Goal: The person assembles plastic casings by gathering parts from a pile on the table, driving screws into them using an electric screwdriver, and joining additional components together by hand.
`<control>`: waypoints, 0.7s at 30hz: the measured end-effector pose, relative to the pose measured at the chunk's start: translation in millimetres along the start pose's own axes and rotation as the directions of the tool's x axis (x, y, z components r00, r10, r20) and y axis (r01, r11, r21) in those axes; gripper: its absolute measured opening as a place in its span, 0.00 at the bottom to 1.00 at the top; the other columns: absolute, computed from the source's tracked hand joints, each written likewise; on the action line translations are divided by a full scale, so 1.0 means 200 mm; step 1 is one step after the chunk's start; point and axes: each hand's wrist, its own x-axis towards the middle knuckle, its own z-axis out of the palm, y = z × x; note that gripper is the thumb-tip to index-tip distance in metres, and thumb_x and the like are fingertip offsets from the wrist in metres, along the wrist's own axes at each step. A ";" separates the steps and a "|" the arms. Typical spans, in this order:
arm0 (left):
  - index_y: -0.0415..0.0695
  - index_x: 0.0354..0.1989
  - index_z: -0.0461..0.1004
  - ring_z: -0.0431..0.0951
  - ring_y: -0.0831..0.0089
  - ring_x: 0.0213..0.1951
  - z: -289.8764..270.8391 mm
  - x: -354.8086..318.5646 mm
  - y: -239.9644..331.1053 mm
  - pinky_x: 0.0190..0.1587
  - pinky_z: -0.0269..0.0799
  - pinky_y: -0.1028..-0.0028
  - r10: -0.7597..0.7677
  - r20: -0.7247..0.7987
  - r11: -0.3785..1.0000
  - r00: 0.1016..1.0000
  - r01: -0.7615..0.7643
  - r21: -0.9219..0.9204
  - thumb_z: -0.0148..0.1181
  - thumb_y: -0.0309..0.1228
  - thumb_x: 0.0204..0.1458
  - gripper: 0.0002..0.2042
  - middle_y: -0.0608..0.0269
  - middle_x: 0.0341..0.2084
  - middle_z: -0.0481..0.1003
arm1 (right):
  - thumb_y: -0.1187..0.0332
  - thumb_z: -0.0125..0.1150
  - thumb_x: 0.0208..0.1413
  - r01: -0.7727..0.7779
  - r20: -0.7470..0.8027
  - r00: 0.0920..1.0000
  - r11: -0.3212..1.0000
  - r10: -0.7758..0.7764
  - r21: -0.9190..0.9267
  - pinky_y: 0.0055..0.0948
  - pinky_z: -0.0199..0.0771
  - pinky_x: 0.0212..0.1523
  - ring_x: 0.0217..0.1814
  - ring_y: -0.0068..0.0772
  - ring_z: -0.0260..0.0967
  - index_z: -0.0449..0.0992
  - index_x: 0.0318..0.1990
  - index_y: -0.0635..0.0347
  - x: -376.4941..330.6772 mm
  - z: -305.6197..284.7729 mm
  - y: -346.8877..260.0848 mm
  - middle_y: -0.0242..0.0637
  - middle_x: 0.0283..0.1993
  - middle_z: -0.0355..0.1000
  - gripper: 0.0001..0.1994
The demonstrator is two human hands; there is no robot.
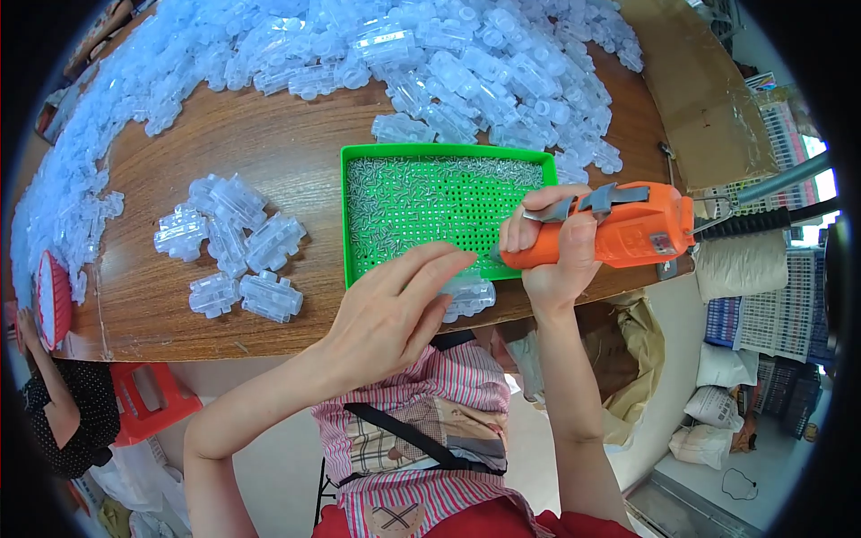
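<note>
My right hand (560,233) is wrapped round an orange electric screwdriver (628,235) with a grey lever, its tip pointing left over the tray's near right corner. A green perforated tray (344,224) of small silver screws (386,202) lies in front of me. My left hand (390,309) is over the tray's near edge, index finger stretched out and thumb apart from it. Beside the thumb, at the table's edge, is a clear plastic housing (470,298); whether the thumb touches it I cannot tell. No object shows between the left fingers.
A large heap of clear plastic housings (484,72) covers the far and left table. Several more housings (233,238) form a small group left of the tray. A cardboard sheet (700,90) stands at the right. Another person's arm (54,386) and a red stool (148,403) are at far left.
</note>
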 end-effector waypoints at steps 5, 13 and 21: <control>0.42 0.51 0.69 0.75 0.57 0.42 0.02 -0.04 0.00 0.42 0.71 0.62 0.034 0.037 0.998 0.999 -0.036 0.046 0.57 0.20 0.48 0.19 0.55 0.42 0.74 | 0.43 0.52 0.57 0.009 0.020 1.000 1.000 -0.009 -0.011 0.27 0.63 0.22 0.19 0.25 0.57 0.65 0.38 0.65 0.01 0.00 -0.01 0.34 0.19 0.58 0.27; 0.42 0.44 0.71 0.76 0.58 0.37 0.06 -0.03 -0.02 0.39 0.73 0.64 -0.010 -0.079 1.000 0.997 0.012 0.021 0.57 0.23 0.50 0.12 0.55 0.36 0.75 | 0.42 0.52 0.57 0.008 0.020 1.000 1.000 -0.008 0.005 0.27 0.63 0.22 0.19 0.25 0.58 0.66 0.38 0.65 0.00 -0.01 0.00 0.33 0.18 0.58 0.28; 0.41 0.46 0.70 0.77 0.60 0.37 0.04 -0.05 -0.03 0.37 0.74 0.66 0.009 -0.027 1.000 1.000 -0.008 0.010 0.71 0.36 0.42 0.23 0.57 0.38 0.76 | 0.42 0.52 0.56 -0.006 0.058 0.998 1.000 0.005 0.018 0.27 0.63 0.22 0.19 0.25 0.58 0.65 0.39 0.65 -0.01 -0.01 0.00 0.33 0.18 0.58 0.29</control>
